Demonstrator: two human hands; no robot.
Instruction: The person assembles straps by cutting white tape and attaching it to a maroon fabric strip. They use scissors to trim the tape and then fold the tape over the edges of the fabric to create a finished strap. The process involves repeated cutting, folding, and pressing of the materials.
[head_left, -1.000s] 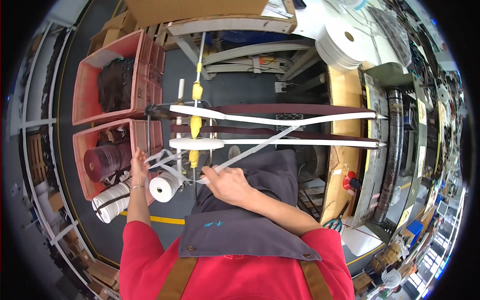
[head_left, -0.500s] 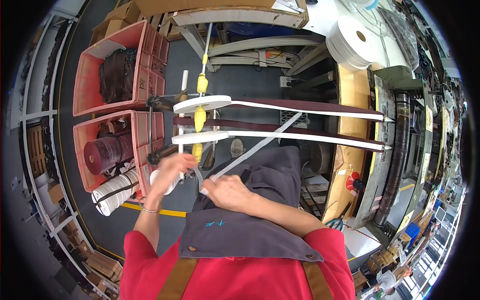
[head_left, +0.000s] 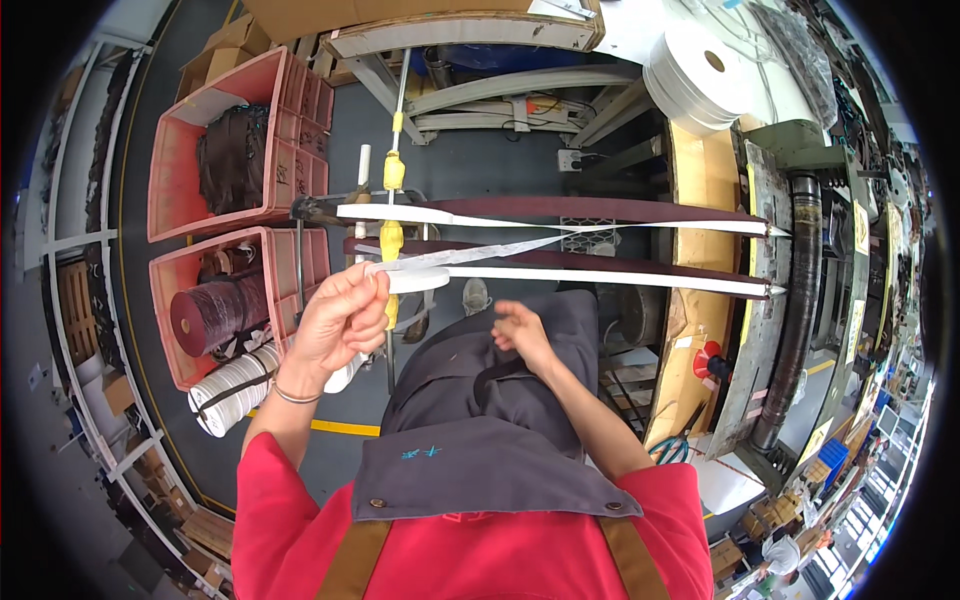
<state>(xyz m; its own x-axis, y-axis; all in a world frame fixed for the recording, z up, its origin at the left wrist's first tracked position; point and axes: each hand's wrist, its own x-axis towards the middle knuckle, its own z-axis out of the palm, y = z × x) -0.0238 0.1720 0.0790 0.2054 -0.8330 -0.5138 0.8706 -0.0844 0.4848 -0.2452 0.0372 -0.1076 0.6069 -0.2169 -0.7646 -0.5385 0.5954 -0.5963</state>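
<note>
My left hand is closed, pinching the end of a thin translucent white strip between thumb and fingers. From there the strip slants up to the right and meets the far white tape near its middle. Lower down, over my apron, my right hand is apart from the strip, its fingers loosely spread and holding nothing. Just beyond my left hand are a near roll of white tape and a far roll, on a metal rod with yellow wrapped sections. White tape and maroon bands stretch rightward.
Two pink crates stand at left, with maroon and white rolls in and beside the nearer one. At right are a wooden board, a machine with a dark roller, and scissors. A large white spool sits at far right.
My left hand has risen and drawn the strip's end up beside the near roll. My right hand has let go of the strip and moved right, its fingers opening.
</note>
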